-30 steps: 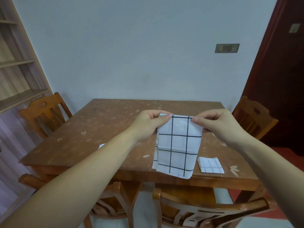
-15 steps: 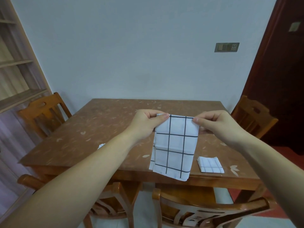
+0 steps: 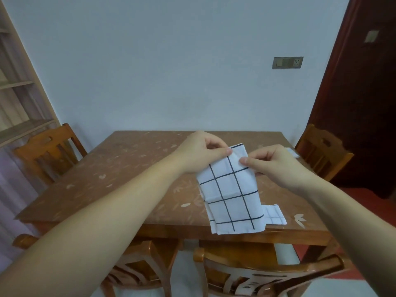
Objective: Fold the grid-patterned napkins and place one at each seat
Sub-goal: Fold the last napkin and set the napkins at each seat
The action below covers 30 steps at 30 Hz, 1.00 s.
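Above the near right part of a brown wooden table (image 3: 120, 155) scattered with pale leaf marks, a person holds up a white napkin (image 3: 231, 189) with a black grid in both bare hands. The left hand (image 3: 201, 153) has the cloth's upper left corner in a tight grip, thumb pressed against curled fingers. The right hand (image 3: 276, 166) pinches the top edge just beside it, thumb and forefinger closed on the fabric and the other fingers curled beneath. The hands are near each other, and the top edge bunches between them, with one corner standing up behind the thumbs. The napkin hangs in at least two layers, slightly tilted, its lower edge in line with the table's near rim; whether it touches the wood cannot be told. Behind its lower right corner a smaller folded napkin (image 3: 275, 215) of the same pattern lies flat on the table, partly hidden. A pale flat piece (image 3: 292, 152) lies at the table's far right edge, too little of it showing to identify. A left chair (image 3: 42, 142) and a right chair (image 3: 321, 146) stand at the table's sides, and a near-left chair (image 3: 139, 271) and a near-right chair (image 3: 267, 273) at its front. A switch plate (image 3: 287, 62) sits on the grey-blue wall, with shelves (image 3: 12, 99) to the left and a dark red door (image 3: 364, 103) to the right.
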### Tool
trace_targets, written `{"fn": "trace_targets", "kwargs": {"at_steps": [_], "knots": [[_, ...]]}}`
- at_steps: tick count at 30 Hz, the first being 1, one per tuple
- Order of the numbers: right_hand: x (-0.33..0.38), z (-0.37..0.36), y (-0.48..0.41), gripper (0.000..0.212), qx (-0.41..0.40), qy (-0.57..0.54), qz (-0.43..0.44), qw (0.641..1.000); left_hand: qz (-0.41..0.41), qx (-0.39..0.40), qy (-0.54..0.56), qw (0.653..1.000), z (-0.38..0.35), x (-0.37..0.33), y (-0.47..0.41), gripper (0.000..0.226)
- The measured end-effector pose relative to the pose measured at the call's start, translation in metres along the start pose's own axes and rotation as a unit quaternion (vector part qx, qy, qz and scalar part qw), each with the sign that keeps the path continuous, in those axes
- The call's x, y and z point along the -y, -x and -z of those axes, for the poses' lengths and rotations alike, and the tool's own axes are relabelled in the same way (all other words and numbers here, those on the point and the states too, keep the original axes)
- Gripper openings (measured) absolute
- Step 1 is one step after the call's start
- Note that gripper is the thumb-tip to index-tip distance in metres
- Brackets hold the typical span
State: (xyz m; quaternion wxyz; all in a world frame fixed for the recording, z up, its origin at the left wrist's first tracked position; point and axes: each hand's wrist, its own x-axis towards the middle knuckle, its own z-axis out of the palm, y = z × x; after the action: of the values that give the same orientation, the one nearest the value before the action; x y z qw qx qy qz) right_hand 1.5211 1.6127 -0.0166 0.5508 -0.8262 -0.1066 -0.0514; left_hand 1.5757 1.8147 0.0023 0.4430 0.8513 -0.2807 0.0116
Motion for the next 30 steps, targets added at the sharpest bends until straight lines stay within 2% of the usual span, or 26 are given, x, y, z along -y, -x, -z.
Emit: {"fn": "trace_targets", "kwargs": {"at_steps": [3, 5, 7, 8, 9, 10, 11, 13, 15, 16, 18, 20, 21, 22, 23, 24, 25, 26, 27, 30], "knots": [[-0.017, -0.003, 0.008, 0.021, 0.021, 0.020, 0.000, 1.000, 0.007, -0.038, 0.012, 0.999, 0.005, 0.006, -0.003, 0.013], [-0.039, -0.008, 0.021, 0.022, 0.096, 0.129, -0.028, 0.987, 0.004, -0.066, 0.016, 0.998, 0.012, 0.010, -0.005, 0.011], [-0.066, -0.013, 0.035, 0.026, 0.216, 0.276, -0.079, 0.933, 0.011, -0.076, 0.016, 0.997, 0.022, 0.013, -0.004, 0.012], [-0.077, -0.015, 0.038, 0.025, 0.249, 0.333, -0.090, 0.905, 0.015, -0.066, 0.006, 0.998, 0.026, 0.013, -0.003, 0.013], [-0.085, -0.015, 0.037, 0.023, 0.242, 0.365, -0.089, 0.894, 0.017, -0.045, -0.013, 0.999, 0.029, 0.013, -0.001, 0.015], [-0.089, -0.014, 0.034, 0.018, 0.196, 0.369, -0.080, 0.905, 0.016, -0.019, -0.035, 0.999, 0.031, 0.012, -0.001, 0.016], [-0.089, -0.013, 0.029, 0.011, 0.125, 0.328, -0.070, 0.934, 0.014, 0.004, -0.051, 0.999, 0.031, 0.011, -0.001, 0.018], [-0.070, -0.015, 0.020, 0.027, 0.011, 0.160, -0.051, 0.986, 0.007, 0.024, -0.066, 0.998, 0.027, 0.009, -0.003, 0.019], [-0.044, -0.018, 0.013, 0.040, 0.026, 0.015, -0.052, 0.998, -0.003, 0.035, -0.056, 0.998, 0.022, 0.008, -0.004, 0.018], [-0.034, -0.022, 0.011, 0.038, 0.056, -0.010, -0.053, 0.997, -0.009, 0.042, -0.049, 0.998, 0.021, 0.007, -0.003, 0.018], [-0.020, -0.028, 0.010, 0.021, 0.097, 0.003, -0.057, 0.994, -0.017, 0.041, -0.030, 0.999, 0.022, 0.007, -0.002, 0.018], [-0.014, -0.031, 0.009, 0.010, 0.093, 0.003, -0.062, 0.994, -0.017, -0.040, 0.039, 0.998, 0.024, 0.009, -0.003, 0.017], [-0.012, -0.031, 0.009, 0.011, 0.083, -0.022, -0.068, 0.994, -0.002, -0.111, 0.119, 0.987, 0.026, 0.014, -0.004, 0.014], [-0.010, -0.031, 0.009, 0.012, 0.072, -0.057, -0.072, 0.993, 0.032, -0.174, 0.235, 0.956, 0.027, 0.018, -0.004, 0.011], [-0.009, -0.030, 0.007, 0.013, 0.053, -0.096, -0.076, 0.991, 0.077, -0.197, 0.351, 0.912, 0.026, 0.021, -0.004, 0.016], [-0.008, -0.030, 0.005, 0.013, 0.033, -0.138, -0.079, 0.987, 0.120, -0.177, 0.432, 0.876, 0.024, 0.027, -0.002, 0.035], [-0.007, -0.031, 0.003, 0.013, 0.011, -0.178, -0.083, 0.981, 0.157, -0.127, 0.467, 0.861, 0.018, 0.035, 0.003, 0.060], [-0.007, -0.032, 0.001, 0.012, -0.013, -0.207, -0.089, 0.974, 0.184, -0.079, 0.454, 0.868, 0.010, 0.041, 0.011, 0.079], [-0.007, -0.034, -0.001, 0.011, -0.034, -0.220, -0.096, 0.970, 0.192, -0.034, 0.422, 0.885, 0.002, 0.043, 0.020, 0.088], [-0.012, -0.037, -0.003, 0.012, -0.057, -0.193, -0.111, 0.973, 0.179, -0.001, 0.269, 0.947, -0.014, 0.049, 0.030, 0.099]]}}
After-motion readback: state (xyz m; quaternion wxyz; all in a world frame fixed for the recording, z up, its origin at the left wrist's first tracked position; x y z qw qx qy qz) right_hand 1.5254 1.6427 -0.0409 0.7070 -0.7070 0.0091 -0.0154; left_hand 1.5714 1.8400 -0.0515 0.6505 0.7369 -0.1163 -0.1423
